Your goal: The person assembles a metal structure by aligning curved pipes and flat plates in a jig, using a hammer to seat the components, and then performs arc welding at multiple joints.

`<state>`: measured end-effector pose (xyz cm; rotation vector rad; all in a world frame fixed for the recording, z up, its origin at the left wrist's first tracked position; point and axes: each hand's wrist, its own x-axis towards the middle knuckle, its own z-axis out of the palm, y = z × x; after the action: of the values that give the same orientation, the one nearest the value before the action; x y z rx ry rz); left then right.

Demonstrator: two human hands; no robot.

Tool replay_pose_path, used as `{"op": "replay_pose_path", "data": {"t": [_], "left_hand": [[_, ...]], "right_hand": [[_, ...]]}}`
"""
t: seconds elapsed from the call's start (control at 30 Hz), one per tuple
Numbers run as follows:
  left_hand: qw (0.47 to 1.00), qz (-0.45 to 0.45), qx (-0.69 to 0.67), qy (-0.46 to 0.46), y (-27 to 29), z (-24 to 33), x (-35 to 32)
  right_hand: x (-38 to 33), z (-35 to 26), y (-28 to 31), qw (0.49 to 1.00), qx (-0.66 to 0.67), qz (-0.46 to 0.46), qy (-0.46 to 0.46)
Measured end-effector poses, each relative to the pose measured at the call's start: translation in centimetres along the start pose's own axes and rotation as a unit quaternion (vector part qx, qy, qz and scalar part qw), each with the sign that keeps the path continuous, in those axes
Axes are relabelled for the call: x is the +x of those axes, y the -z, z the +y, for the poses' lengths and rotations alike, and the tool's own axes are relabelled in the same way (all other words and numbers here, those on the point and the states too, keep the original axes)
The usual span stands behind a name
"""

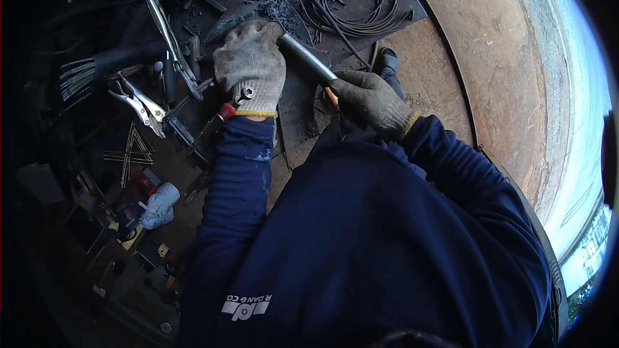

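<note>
A grey metal tube [306, 57] runs slantwise between my two hands, both in knitted work gloves with yellow cuffs. My left hand [251, 64] is closed at the tube's upper left end, with its fingertips hidden from view. Around the lower right end, my right hand [374, 98] is wrapped. A small orange piece [331, 98] shows just beside the right hand; its kind is unclear. Next to my left wrist is a red-handled tool [225, 112] with a ring-shaped metal end.
Coiled wire [354, 16] lies on a dark metal plate at the top, near dark filings [274, 9]. Locking pliers [140, 104], longer clamp pliers [169, 38] and a bundle of rods [78, 77] sit at left. Below are thin crossed rods [131, 154] and a grey cloth bundle [159, 206].
</note>
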<state>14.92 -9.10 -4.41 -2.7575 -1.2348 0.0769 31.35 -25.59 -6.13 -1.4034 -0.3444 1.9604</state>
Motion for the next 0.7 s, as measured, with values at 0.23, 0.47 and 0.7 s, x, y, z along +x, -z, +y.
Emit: {"op": "replay_pose_path", "data": {"t": [0.23, 0.47, 0.7], "left_hand": [[1.000, 0.003, -0.024, 0.000, -0.3, -0.1, 0.1], [0.997, 0.054, -0.043, -0.015, -1.4, -0.8, -0.3], [0.994, 0.073, -0.078, 0.003, -1.8, -1.2, -0.5]], "right_hand": [[-0.2, -0.6, 0.8, 1.000, -0.006, -0.014, 0.004], [0.1, -0.1, 0.9, 0.999, -0.027, -0.016, 0.015], [0.0, 1.7, -2.1, 0.999, 0.005, 0.038, 0.019]]}}
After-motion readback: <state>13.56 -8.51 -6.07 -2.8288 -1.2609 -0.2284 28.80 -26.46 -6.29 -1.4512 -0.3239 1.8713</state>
